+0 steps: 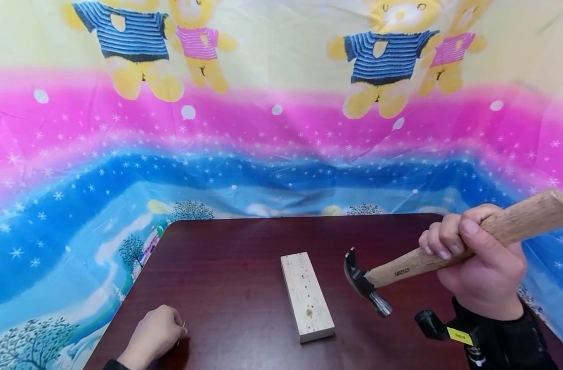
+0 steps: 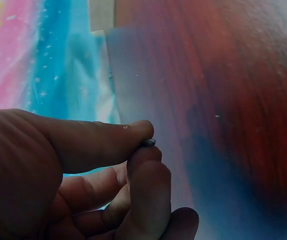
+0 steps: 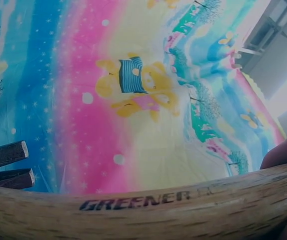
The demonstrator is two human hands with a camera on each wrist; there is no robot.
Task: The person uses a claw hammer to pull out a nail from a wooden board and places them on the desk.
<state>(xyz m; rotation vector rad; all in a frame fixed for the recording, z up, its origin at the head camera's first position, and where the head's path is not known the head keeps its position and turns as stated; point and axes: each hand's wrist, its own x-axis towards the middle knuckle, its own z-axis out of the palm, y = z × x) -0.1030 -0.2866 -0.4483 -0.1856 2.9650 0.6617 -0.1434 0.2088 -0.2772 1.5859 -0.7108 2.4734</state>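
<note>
My right hand (image 1: 487,257) grips a claw hammer (image 1: 413,264) around its wooden handle, holding it raised over the right side of the table. The black metal head hangs to the left, near the wooden block. In the right wrist view the handle (image 3: 133,212) with dark lettering fills the bottom, and the claw (image 3: 8,160) shows at left. Between thumb and index finger, my left hand (image 1: 156,331) pinches a nail (image 2: 149,142), mostly hidden by the fingertips. A pale wooden block (image 1: 307,295), marked with small dark spots, lies flat on the table between both hands.
The dark red-brown table (image 1: 225,267) has rounded far corners. A patterned cloth (image 1: 272,133) with bears and snowflakes hangs behind and along its sides. A black wrist strap with a camera mount (image 1: 448,329) sits on the right wrist.
</note>
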